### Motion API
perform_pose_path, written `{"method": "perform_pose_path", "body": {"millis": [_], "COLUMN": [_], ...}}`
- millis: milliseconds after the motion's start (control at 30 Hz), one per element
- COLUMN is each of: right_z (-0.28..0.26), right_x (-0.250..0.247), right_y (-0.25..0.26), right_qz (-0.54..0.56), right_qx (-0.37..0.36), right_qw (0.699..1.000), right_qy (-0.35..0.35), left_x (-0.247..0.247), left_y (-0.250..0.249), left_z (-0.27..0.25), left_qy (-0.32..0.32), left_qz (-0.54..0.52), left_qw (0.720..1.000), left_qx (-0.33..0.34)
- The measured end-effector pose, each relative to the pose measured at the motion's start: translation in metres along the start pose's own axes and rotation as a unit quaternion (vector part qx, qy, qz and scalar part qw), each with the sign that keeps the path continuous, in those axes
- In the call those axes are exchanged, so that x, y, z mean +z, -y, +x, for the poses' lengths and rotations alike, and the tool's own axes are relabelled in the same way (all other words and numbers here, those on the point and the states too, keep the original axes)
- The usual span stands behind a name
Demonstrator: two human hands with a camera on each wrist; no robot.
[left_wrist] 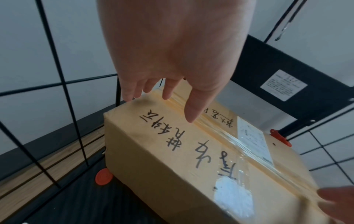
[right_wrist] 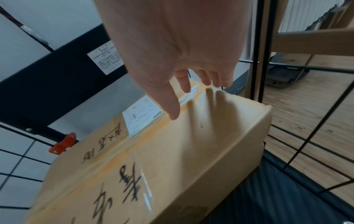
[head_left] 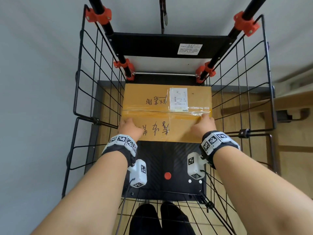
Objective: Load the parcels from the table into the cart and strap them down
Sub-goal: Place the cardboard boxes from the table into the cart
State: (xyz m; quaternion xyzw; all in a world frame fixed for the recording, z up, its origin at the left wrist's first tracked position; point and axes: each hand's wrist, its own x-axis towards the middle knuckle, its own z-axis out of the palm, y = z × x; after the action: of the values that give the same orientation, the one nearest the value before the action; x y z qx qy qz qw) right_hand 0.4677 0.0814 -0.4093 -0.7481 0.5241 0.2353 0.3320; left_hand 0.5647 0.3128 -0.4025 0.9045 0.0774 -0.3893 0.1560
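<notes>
**Box on the cart deck, both hands loose above it**

The box (head_left: 166, 112) lies flat on the black deck (head_left: 162, 167) of the cart (head_left: 254, 92), pushed to the deck's far edge against the two upright poles with their red clamps (head_left: 205, 72). Its near edge stops about halfway along the deck, leaving the near half bare. Clear tape (head_left: 166, 112) runs across the top from left to right, a white label (head_left: 178, 101) sits near the far right corner, and black handwriting covers the rest of the lid.

The left hand (head_left: 129, 127) is over the box's near left part, the right hand (head_left: 204, 126) over the near right. In both wrist views the fingers (left_wrist: 193, 106) point down, straight and spread, gripping nothing; the tips hang just above the tape line, and whether any actually touch the cardboard cannot be told. The right hand's fingers (right_wrist: 170, 104) cast a shadow on the lid.

A red disc (head_left: 167, 175) is set in the deck near its near edge. Black wire mesh walls rise on the left and right. A dark strap (head_left: 163, 14) hangs above the black panel (head_left: 152, 44) between the poles. Wooden floor (head_left: 250, 153) shows through the mesh.
</notes>
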Motion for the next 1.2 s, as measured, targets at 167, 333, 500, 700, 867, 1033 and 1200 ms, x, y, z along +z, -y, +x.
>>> {"method": "perform_pose_path", "body": {"millis": [167,333,500,700,867,1033,1200], "right_z": [-0.038,-0.097,-0.155,-0.224,-0.278,-0.322,-0.347], "right_x": [-0.016,-0.051,-0.091,-0.137,-0.175,-0.213,-0.261], "right_y": [0.011,0.024,0.031,0.018,-0.004,-0.036,-0.075], "right_qz": [0.014,0.021,0.03,0.046,0.05,0.08,0.102], "right_qx": [-0.019,-0.071,-0.115,-0.15,-0.178,-0.184,-0.175], "right_qw": [1.0,0.997,0.993,0.987,0.978,0.967,0.955], "right_qy": [0.018,0.011,-0.003,-0.04,-0.093,-0.155,-0.215], "left_x": [-0.019,-0.057,-0.084,-0.107,-0.124,-0.13,-0.116], "left_y": [-0.013,-0.031,-0.04,-0.047,-0.06,-0.085,-0.12], "left_z": [-0.041,-0.105,-0.173,-0.242,-0.292,-0.342,-0.391], "left_qy": [-0.011,-0.027,-0.072,-0.107,-0.134,-0.139,-0.134], "left_qz": [0.019,0.02,0.039,0.049,0.049,0.04,0.036], "left_qw": [0.999,0.995,0.988,0.974,0.956,0.94,0.919], "left_qx": [0.048,0.092,0.134,0.193,0.256,0.31,0.369]}}
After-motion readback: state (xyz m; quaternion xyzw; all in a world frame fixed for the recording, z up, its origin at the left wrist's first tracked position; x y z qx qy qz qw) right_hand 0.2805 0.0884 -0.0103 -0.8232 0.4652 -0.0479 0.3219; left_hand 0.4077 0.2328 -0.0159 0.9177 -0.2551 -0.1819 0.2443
